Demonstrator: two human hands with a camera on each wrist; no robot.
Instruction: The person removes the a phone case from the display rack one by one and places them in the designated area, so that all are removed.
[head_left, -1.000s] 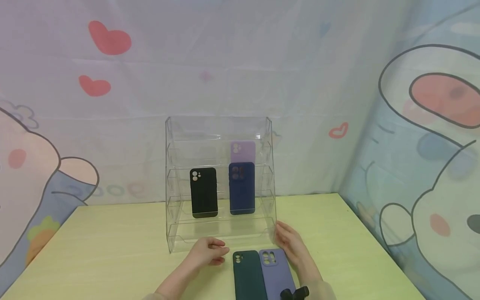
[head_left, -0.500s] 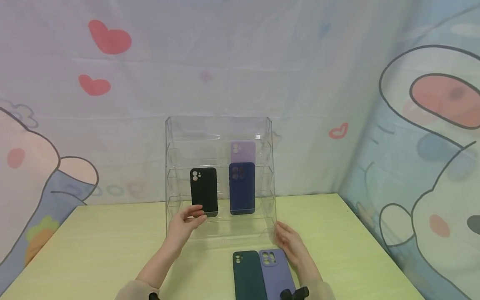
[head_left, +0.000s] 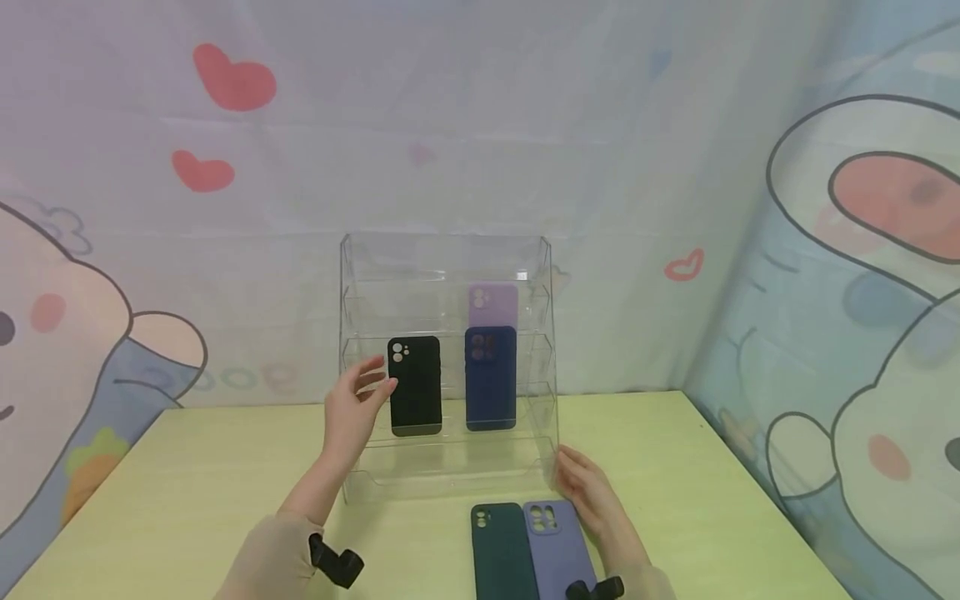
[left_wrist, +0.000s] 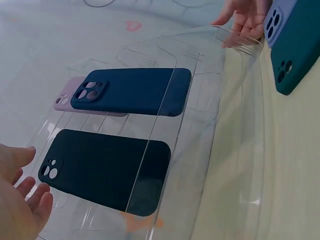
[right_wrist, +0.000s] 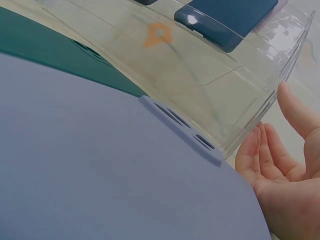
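Note:
A clear tiered rack [head_left: 450, 483] stands on the table, with a black phone case [head_left: 416, 387] upright in a lower tier. My left hand [head_left: 354, 408] is at that case's left edge, thumb and fingers spread around its camera-hole corner; in the left wrist view a gap shows between the thumb [left_wrist: 22, 156] and the case. To the right, a dark blue phone case [head_left: 491, 379] stands in the rack, partly covering a light purple one [head_left: 492, 302] behind it. My right hand [head_left: 588, 492] rests its fingers against the rack's lower right side, loosely bent.
A dark green phone case [head_left: 501, 550] and a lavender phone case [head_left: 558, 546] lie side by side on the table [head_left: 210, 483] in front of the rack, close to my right wrist. A printed cloth backdrop [head_left: 420, 108] hangs behind.
My left hand has risen from the table in front of the rack, passing the black case's bottom, to its upper left edge. The right hand stays at the rack's side.

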